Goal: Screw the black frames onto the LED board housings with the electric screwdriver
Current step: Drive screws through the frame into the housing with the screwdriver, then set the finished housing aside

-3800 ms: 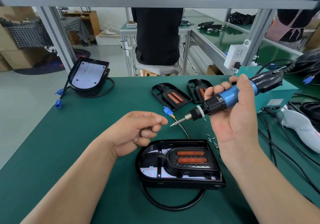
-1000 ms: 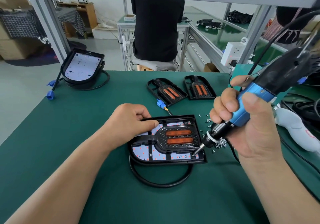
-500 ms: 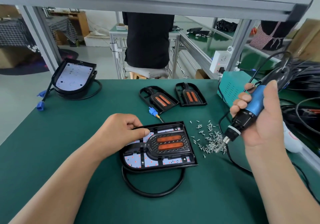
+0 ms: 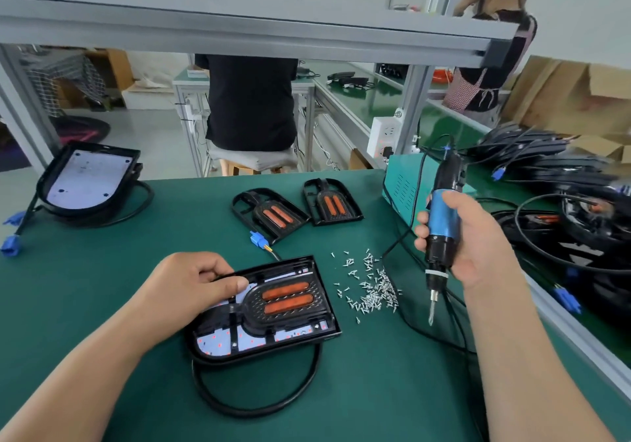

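Head view. Green bench mat (image 4: 102,305) under an aluminium beam (image 4: 239,28); beyond it, a seated person in black (image 4: 251,107) and a person in an apron (image 4: 485,66). Left hand (image 4: 191,288) grips the far-left rim of the LED board housing (image 4: 218,342), fingers curled over the edge, thumb flat on the black frame (image 4: 266,318) seated in it; right hand (image 4: 478,247) wraps all fingers round the electric screwdriver (image 4: 442,223), held upright, bit down, apart from the housing; loose screws (image 4: 372,291) lie between the two; two spare frames (image 4: 269,214) rest further back; a second housing (image 4: 87,178) stands far left; tangled cables (image 4: 563,175) fill the right.
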Motion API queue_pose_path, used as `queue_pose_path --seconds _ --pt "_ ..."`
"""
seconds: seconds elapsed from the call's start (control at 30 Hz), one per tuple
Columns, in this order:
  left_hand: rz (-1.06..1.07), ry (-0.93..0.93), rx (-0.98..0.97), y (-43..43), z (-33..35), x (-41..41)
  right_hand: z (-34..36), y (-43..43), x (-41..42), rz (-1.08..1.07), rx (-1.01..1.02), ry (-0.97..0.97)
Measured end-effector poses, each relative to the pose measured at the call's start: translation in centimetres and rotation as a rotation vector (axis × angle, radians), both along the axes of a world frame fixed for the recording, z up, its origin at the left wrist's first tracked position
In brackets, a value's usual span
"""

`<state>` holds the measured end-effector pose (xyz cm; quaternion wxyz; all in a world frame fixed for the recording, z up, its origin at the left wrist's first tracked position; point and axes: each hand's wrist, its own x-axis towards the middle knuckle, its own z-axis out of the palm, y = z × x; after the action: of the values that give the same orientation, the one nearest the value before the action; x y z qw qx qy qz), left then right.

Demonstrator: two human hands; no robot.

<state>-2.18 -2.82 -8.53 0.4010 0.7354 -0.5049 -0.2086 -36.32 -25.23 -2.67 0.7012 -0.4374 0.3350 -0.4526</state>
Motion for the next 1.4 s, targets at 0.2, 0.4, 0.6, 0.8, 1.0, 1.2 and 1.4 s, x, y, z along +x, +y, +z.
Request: queue_pose_path --seconds 0.2,0.4,0.6,0.8,1.0,1.2,1.4 --pt "-0.011 -0.016 -0.017 0.0 -0.2 0.4 -0.6 -0.3 -0.7 -0.081 -0.202 0.385" --pt "-0.015 -0.008 -0.018 0.1 -0.1 0.4 -1.5 -0.5 -0.4 -0.085 -0.371 0.881" --pt "-0.009 0.000 0.008 0.0 -0.2 0.6 -2.4 -0.6 -0.1 -0.078 -0.539 1.280" --pt "-0.002 -0.001 0.025 0.0 -0.2 0.6 -2.4 -0.4 0.3 -0.101 -0.587 1.493" --pt "-0.019 -0.024 0.054 0.1 0.1 0.6 -2.2 -0.3 0.0 -0.067 -0.573 1.517" --pt "-0.038 -0.043 0.056 0.1 0.0 0.6 -1.9 0.1 0.7 -0.261 -0.747 1.356" --pt "-0.033 -0.029 0.022 0.1 -0.3 1.0 -1.8 4.0 4.9 0.127 -1.013 1.011"
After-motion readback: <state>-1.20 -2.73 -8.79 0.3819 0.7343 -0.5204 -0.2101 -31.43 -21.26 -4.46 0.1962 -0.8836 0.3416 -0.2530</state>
